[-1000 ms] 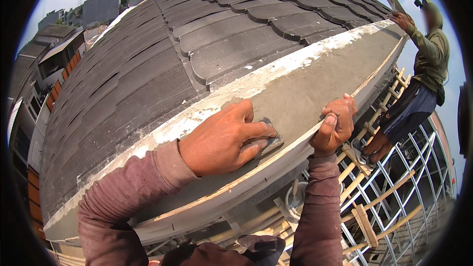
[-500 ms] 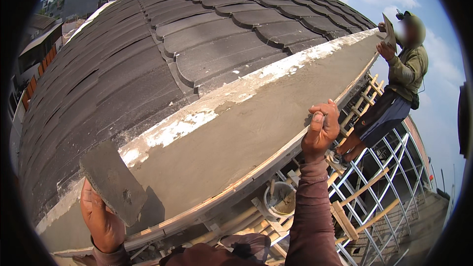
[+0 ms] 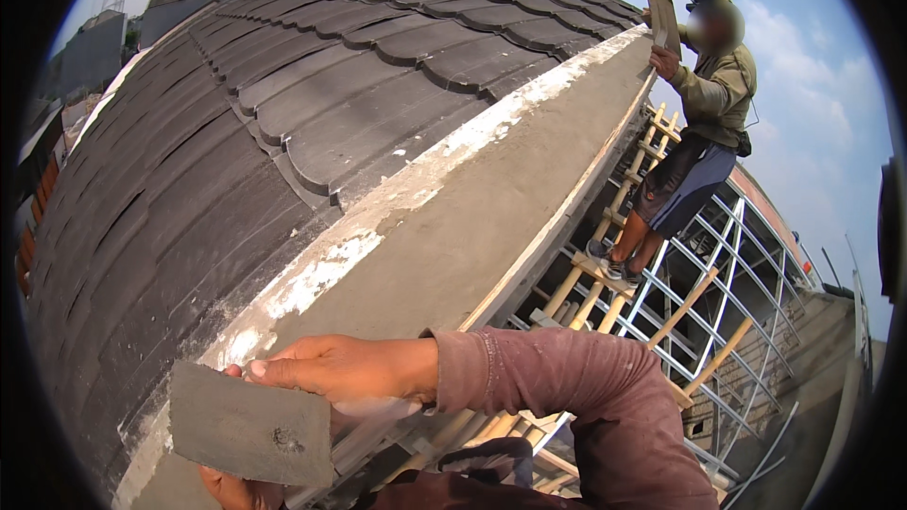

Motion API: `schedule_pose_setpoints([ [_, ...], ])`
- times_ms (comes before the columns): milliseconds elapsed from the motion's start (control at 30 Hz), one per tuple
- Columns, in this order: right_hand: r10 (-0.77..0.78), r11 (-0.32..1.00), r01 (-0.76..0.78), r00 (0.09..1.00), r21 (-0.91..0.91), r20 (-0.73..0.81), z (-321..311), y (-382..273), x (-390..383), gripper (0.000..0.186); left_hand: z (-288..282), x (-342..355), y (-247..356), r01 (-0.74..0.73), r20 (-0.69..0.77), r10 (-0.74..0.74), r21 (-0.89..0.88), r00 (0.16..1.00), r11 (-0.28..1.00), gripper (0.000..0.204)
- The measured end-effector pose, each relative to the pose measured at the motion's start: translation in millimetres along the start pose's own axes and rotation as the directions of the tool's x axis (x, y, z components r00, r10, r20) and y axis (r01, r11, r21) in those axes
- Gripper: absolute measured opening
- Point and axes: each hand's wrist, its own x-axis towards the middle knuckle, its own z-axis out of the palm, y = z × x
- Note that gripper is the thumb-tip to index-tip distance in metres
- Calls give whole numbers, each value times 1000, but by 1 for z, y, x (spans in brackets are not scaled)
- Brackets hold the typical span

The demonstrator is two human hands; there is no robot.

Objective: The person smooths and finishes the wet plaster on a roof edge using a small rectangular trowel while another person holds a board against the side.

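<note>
A flat grey plastering float [image 3: 250, 425], caked with mortar and marked by one dark spot, is held up at the lower left. My left hand [image 3: 241, 491] is closed behind its lower edge, mostly hidden by it. From the right, my right hand [image 3: 345, 368] reaches across with thumb and fingers drawn together at the float's upper edge; part of the fingers is hidden there. Below and beyond the float runs a sloping strip of wet grey mortar [image 3: 453, 236], fairly smooth, with a rough whitish band along its upper side.
Dark roof tiles [image 3: 359, 132] rise on the left. A wooden batten [image 3: 567, 212] edges the strip. On bamboo scaffolding [image 3: 590, 293], a co-worker [image 3: 704, 104] stands holding a similar flat float [image 3: 663, 21]. A metal lattice frame [image 3: 718, 321] lies below, over a drop.
My right hand has left the strip's outer edge and swung left to the float. The float has turned and lowered slightly. The view has shifted; the bucket below is now out of sight.
</note>
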Motion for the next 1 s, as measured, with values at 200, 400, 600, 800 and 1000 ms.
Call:
schedule_pose_setpoints([
  [200, 36, 992, -50, 992, 112, 117, 3, 16, -8, 60, 13, 10, -2, -44, 96, 42, 19, 994, 999, 79],
  [400, -390, 871, 174, 814, -460, -431, -2, -83, -81, 53, -5, 1, 31, -192, 104, 162, 546, 981, 815, 59],
  [600, -754, 214, -631, 378, -745, -537, -110, -144, -204, 32, -46, -3, 50, -255, 355, -78, 792, 932, 555, 49],
  [800, -676, -172, -827, 495, -536, -546, -139, -110, -160, 30, -43, 1, 55, -250, 492, -307, 775, 814, 580, 51],
  [1000, -572, -195, -761, 600, -618, -559, -122, -97, -142, 33, -40, 9, 53, -118, 440, -452, 806, 776, 580, 49],
])
